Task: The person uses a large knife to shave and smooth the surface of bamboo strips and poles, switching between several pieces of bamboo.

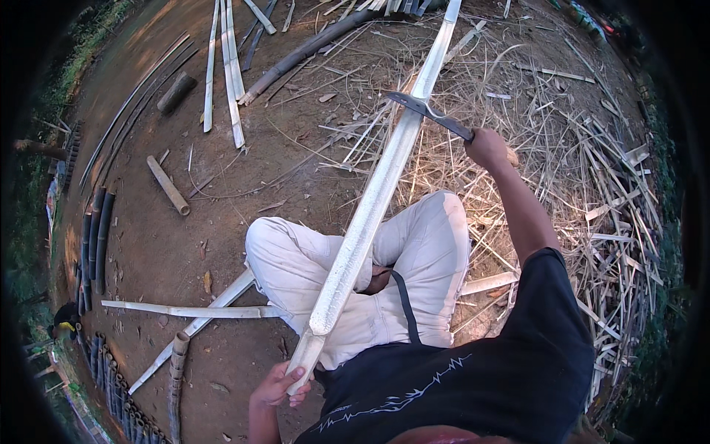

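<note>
A long split bamboo strip (pixel 377 194), pale hollow side up, slants across my crossed legs from lower left to the top of the view. My left hand (pixel 281 385) is closed around its near end, next to my waist. Out at arm's length, my right hand (pixel 488 150) grips a dark-bladed machete (pixel 452 127). Its blade lies crosswise over the strip's far part and looks to be touching it. Most of the machete's handle is hidden in my fist; a tan end shows behind it. A small node ridge crosses the strip above my left hand.
Thin bamboo shavings (pixel 488 89) litter the ground ahead and pile up at the right (pixel 614 222). Bamboo strips (pixel 185 311) lie left of my knee. A dark pole (pixel 310 53), short bamboo pieces (pixel 168 185) and a log (pixel 177 92) lie farther off. Dark bamboo lengths (pixel 106 240) line the left.
</note>
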Tool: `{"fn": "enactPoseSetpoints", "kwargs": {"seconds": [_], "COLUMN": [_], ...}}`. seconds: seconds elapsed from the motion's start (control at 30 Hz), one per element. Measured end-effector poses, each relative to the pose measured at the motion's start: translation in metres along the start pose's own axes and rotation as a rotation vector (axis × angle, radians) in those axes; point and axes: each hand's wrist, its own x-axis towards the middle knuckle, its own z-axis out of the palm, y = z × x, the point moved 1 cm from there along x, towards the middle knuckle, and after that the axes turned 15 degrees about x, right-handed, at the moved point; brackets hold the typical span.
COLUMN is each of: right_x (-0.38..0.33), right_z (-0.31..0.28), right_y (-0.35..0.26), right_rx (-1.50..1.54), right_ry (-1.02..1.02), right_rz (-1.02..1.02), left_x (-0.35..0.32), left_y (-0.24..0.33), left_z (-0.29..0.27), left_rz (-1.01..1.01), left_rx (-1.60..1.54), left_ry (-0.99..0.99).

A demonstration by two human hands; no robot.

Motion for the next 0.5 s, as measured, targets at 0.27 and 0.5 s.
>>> {"fn": "enactPoseSetpoints", "kwargs": {"seconds": [0.27, 0.5], "right_x": [-0.004, 0.013], "right_z": [0.042, 0.032], "right_y": [0.001, -0.016], "right_rx": [-0.122, -0.013], "right_ry": [-0.109, 0.038], "right_rz": [-0.668, -0.029], "left_x": [0.005, 0.026], "left_y": [-0.007, -0.006], "left_z": [-0.022, -0.020], "left_rz": [-0.014, 0.035], "left_rx": [-0.038, 0.019], "left_ry": [-0.008, 0.018]}}
